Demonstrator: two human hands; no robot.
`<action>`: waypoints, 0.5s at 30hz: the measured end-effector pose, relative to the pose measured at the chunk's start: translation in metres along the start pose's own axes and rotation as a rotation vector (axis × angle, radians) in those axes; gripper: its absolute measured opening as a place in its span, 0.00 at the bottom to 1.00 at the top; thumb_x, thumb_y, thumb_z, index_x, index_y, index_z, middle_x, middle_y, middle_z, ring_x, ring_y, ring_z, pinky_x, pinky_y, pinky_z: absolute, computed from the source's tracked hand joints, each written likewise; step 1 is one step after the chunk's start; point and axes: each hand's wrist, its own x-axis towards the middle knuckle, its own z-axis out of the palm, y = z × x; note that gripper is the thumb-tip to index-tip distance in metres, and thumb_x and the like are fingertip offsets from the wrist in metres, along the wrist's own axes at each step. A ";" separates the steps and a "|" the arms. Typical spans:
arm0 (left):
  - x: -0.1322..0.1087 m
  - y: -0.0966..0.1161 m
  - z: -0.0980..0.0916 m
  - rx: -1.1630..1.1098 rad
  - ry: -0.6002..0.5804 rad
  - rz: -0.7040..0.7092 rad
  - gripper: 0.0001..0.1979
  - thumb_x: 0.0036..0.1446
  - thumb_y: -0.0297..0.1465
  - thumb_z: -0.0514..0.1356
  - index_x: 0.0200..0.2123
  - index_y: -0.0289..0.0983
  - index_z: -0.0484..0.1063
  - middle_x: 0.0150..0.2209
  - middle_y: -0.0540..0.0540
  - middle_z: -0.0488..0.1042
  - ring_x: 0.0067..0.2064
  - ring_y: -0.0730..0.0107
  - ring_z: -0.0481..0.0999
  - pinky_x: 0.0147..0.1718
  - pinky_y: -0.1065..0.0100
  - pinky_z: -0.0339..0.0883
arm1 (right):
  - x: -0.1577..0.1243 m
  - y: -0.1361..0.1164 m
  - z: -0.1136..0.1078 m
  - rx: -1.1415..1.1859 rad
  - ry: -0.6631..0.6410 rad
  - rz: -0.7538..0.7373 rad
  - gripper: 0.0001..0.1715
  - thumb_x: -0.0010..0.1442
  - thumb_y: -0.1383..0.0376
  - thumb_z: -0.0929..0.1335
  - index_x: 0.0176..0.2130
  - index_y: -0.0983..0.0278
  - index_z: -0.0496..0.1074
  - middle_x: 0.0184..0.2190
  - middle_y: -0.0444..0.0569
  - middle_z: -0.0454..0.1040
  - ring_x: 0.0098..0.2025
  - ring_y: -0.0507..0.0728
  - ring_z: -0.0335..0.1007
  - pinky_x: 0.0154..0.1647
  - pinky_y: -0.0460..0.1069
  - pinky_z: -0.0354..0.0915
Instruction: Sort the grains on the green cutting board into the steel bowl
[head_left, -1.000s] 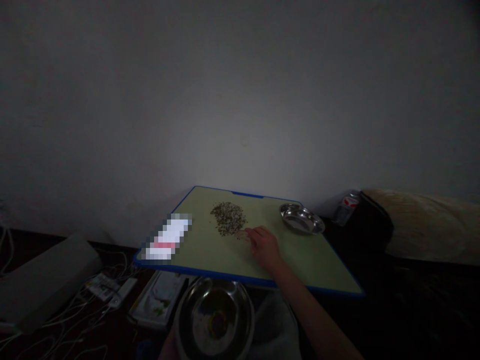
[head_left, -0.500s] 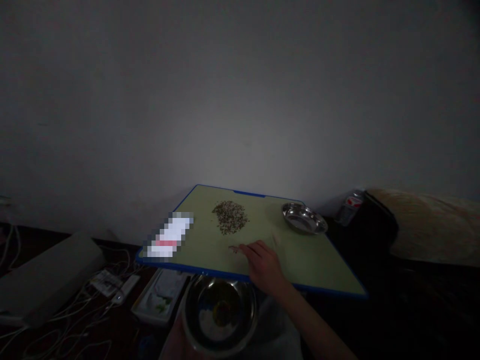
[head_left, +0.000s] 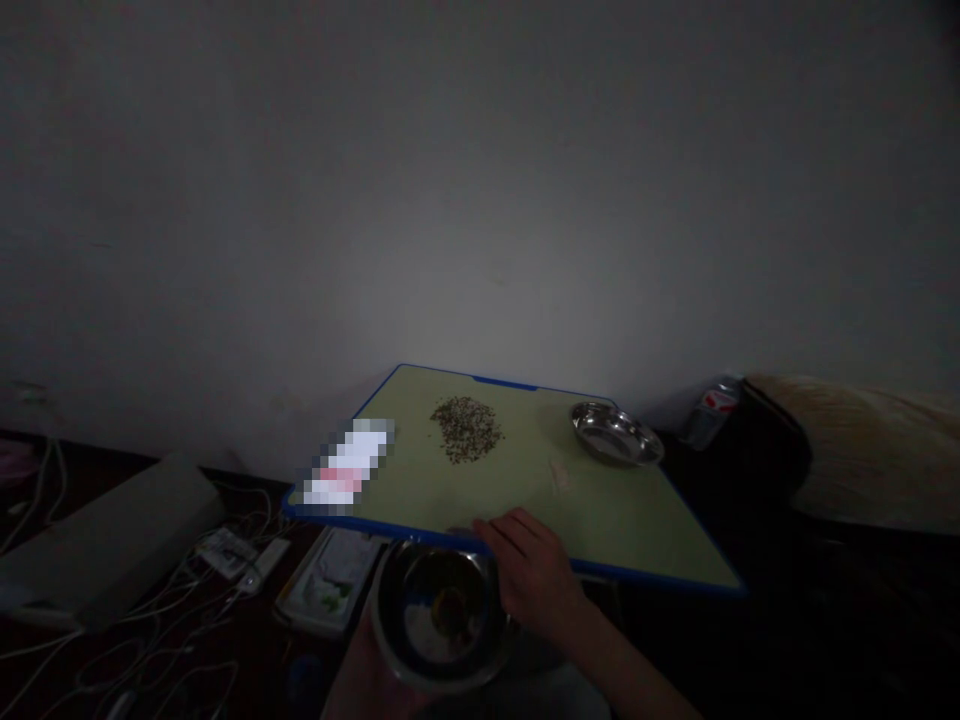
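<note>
A round steel bowl (head_left: pixel 450 675) is held below the front edge of the folding table (head_left: pixel 420 490), its mouth up; something yellowish shows dimly inside. My left hand (head_left: pixel 364 665) grips it from the left and below, fingers mostly hidden. My right hand (head_left: pixel 536 570) rests at the table's blue front edge, right above the bowl's right rim. Its fingers are bent over the edge and point left, and I make out nothing held in them. A loose pile of small brown and pale grains (head_left: pixel 469 430) lies on the tabletop farther back.
A shallow steel dish (head_left: pixel 616 436) stands on the table's right side, with a pale smear (head_left: pixel 559 476) nearby. A blurred bright phone-like slab (head_left: pixel 349 468) lies at left. On the floor are a white tray (head_left: pixel 326 585), cables and a power strip (head_left: pixel 264 567); a bottle (head_left: pixel 712 415) is at right.
My right hand has drawn toward me from the tabletop to the front edge. Small grains seen at its fingertips before no longer show there. The bowl has tilted slightly and shifted.
</note>
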 end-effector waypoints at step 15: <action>0.000 -0.045 0.021 -0.147 -0.036 -0.119 0.22 0.64 0.51 0.56 0.54 0.49 0.77 0.51 0.42 0.84 0.56 0.46 0.81 0.58 0.36 0.73 | 0.012 0.029 0.009 -0.137 0.050 0.163 0.31 0.56 0.80 0.63 0.54 0.63 0.77 0.39 0.54 0.83 0.39 0.59 0.77 0.43 0.53 0.75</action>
